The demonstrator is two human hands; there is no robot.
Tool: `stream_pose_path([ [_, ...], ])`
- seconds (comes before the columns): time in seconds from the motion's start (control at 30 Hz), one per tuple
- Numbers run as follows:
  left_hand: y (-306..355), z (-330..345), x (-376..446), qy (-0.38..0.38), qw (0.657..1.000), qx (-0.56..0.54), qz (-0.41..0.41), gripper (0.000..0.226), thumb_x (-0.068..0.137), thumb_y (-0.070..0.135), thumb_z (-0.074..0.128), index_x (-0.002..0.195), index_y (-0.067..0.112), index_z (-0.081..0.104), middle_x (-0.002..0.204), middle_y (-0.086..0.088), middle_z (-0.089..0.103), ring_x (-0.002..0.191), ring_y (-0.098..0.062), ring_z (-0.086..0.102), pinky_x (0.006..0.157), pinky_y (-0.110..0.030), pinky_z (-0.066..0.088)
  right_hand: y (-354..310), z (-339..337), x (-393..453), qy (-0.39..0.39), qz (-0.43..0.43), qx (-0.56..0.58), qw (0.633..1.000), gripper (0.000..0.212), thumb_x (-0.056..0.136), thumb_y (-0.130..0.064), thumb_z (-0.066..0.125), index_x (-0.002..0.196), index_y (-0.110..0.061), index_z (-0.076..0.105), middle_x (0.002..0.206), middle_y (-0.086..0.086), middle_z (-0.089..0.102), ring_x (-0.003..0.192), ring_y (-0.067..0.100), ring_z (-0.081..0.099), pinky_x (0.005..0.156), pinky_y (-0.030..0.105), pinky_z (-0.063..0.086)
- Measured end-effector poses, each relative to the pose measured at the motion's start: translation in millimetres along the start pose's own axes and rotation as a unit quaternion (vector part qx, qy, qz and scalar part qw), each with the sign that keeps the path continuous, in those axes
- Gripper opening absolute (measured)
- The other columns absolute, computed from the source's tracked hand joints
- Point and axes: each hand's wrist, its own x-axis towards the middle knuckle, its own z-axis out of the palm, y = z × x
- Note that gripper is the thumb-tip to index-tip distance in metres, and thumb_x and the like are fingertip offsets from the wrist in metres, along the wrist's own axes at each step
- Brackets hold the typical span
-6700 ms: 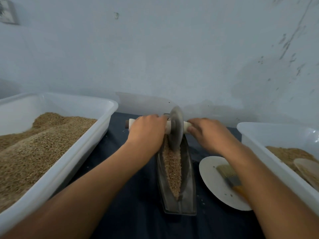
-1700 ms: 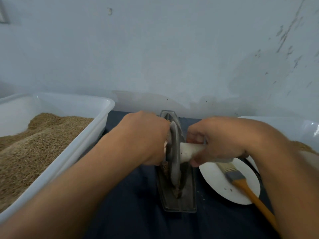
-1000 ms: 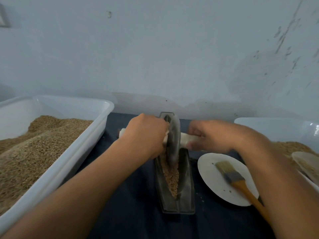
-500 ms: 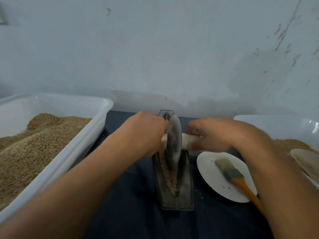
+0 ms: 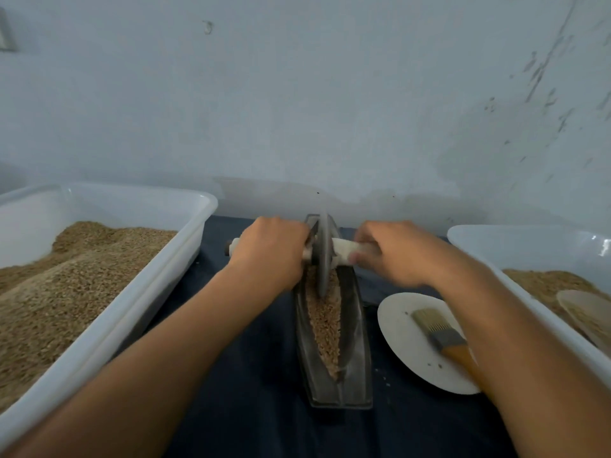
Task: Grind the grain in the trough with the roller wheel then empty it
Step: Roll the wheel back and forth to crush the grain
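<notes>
A dark metal boat-shaped trough lies lengthwise on the dark cloth, with brown grain along its groove. The grey roller wheel stands upright in the far half of the trough, on a pale axle handle. My left hand grips the axle left of the wheel; its end pokes out past my fist. My right hand grips the axle to the right of the wheel.
A large white tub heaped with grain fills the left side. On the right, another white tub holds grain and a shallow dish. A white plate with an orange-handled brush lies beside the trough. A wall stands close behind.
The wheel has been rolling back and forth along the trough. Since half a second ago it has moved away from me toward the far end, baring more grain at the near end.
</notes>
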Motion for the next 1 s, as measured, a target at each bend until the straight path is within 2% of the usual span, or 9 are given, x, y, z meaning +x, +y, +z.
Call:
stream_pose_path([
  [0.1, 8.7, -27.2, -14.2, -0.042, 0.998, 0.032, 0.041, 0.006, 0.081, 0.033, 0.06, 0.084, 0.028, 0.06, 0.082, 0.004, 0.06, 0.071, -0.02, 0.051, 0.06, -0.033, 0.042, -6.0, -23.6, -18.7, -0.086, -0.003, -0.037, 0.996, 0.03, 0.081, -0.056, 0.069, 0.092, -0.033, 0.053, 0.094, -0.011, 0.062, 0.083, 0.011, 0.057, 0.068, 0.034, 0.049],
  [0.23, 21.4, -60.9, -41.7, -0.07, 0.992, 0.057, 0.085, 0.024, 0.078, 0.042, 0.06, 0.067, 0.025, 0.047, 0.069, 0.006, 0.05, 0.059, -0.012, 0.045, 0.049, -0.028, 0.029, -21.4, -45.8, -41.2, -0.171, -0.003, -0.082, 0.982, 0.045, 0.063, -0.061, 0.082, 0.088, -0.038, 0.053, 0.088, -0.016, 0.058, 0.076, 0.005, 0.054, 0.057, 0.026, 0.042],
  [0.33, 23.2, -73.3, -52.9, -0.055, 0.992, 0.053, 0.102, 0.028, 0.077, 0.044, 0.058, 0.064, 0.026, 0.043, 0.065, 0.007, 0.046, 0.056, -0.009, 0.042, 0.049, -0.027, 0.029, -24.9, -50.9, -46.2, -0.181, -0.014, -0.093, 0.979, 0.048, 0.059, -0.062, 0.084, 0.087, -0.039, 0.052, 0.087, -0.016, 0.057, 0.074, 0.005, 0.053, 0.053, 0.022, 0.035],
  [0.47, 19.5, -65.6, -43.3, -0.1, 0.991, 0.008, 0.09, 0.016, 0.081, 0.043, 0.058, 0.078, 0.028, 0.055, 0.076, 0.006, 0.054, 0.069, -0.016, 0.053, 0.06, -0.031, 0.044, -14.0, -42.3, -37.0, -0.176, -0.014, -0.06, 0.982, 0.045, 0.064, -0.063, 0.081, 0.094, -0.041, 0.055, 0.092, -0.02, 0.059, 0.081, 0.003, 0.055, 0.063, 0.027, 0.044],
  [0.57, 18.0, -42.5, -27.3, -0.086, 0.993, 0.008, 0.074, 0.01, 0.087, 0.032, 0.057, 0.087, 0.022, 0.056, 0.08, 0.002, 0.053, 0.073, -0.02, 0.051, 0.065, -0.035, 0.045, 0.7, -25.4, -21.0, -0.145, -0.01, -0.024, 0.989, 0.031, 0.078, -0.061, 0.071, 0.099, -0.043, 0.056, 0.097, -0.021, 0.061, 0.086, 0.004, 0.059, 0.073, 0.032, 0.052],
  [0.67, 14.8, -18.1, -13.0, -0.045, 0.999, 0.005, 0.022, 0.006, 0.09, 0.022, 0.054, 0.096, 0.022, 0.056, 0.074, 0.004, 0.045, 0.071, -0.02, 0.046, 0.063, -0.035, 0.038, 13.3, -3.2, -0.8, -0.066, -0.028, 0.005, 0.997, 0.016, 0.093, -0.054, 0.056, 0.103, -0.043, 0.059, 0.099, -0.015, 0.065, 0.089, 0.012, 0.061, 0.073, 0.037, 0.05],
  [0.83, 5.8, 11.4, -0.8, 0.031, 0.999, -0.027, -0.016, 0.027, 0.095, 0.02, 0.051, 0.121, 0.025, 0.049, 0.103, -0.001, 0.064, 0.093, -0.026, 0.062, 0.074, -0.039, 0.051, 15.9, 31.7, 19.6, 0.122, -0.024, -0.01, 0.992, 0.036, 0.103, -0.045, 0.039, 0.133, -0.032, 0.055, 0.122, 0.003, 0.064, 0.105, 0.028, 0.06, 0.08, 0.041, 0.05],
  [0.9, 2.6, 17.3, 1.0, 0.046, 0.998, -0.032, -0.013, 0.024, 0.096, 0.021, 0.052, 0.119, 0.025, 0.048, 0.105, 0.0, 0.064, 0.092, -0.025, 0.063, 0.079, -0.041, 0.053, 13.7, 35.4, 22.2, 0.141, -0.028, -0.022, 0.989, 0.037, 0.104, -0.045, 0.037, 0.133, -0.031, 0.055, 0.124, 0.002, 0.064, 0.106, 0.029, 0.061, 0.079, 0.04, 0.049],
  [1.0, -0.3, 12.2, 2.0, 0.032, 0.998, -0.052, -0.024, 0.019, 0.094, 0.024, 0.053, 0.113, 0.027, 0.053, 0.097, 0.001, 0.064, 0.08, -0.024, 0.057, 0.068, -0.038, 0.046, 12.3, 26.1, 18.0, 0.11, -0.029, 0.0, 0.993, 0.031, 0.101, -0.047, 0.045, 0.123, -0.031, 0.059, 0.113, -0.001, 0.066, 0.099, 0.025, 0.062, 0.077, 0.04, 0.05],
])
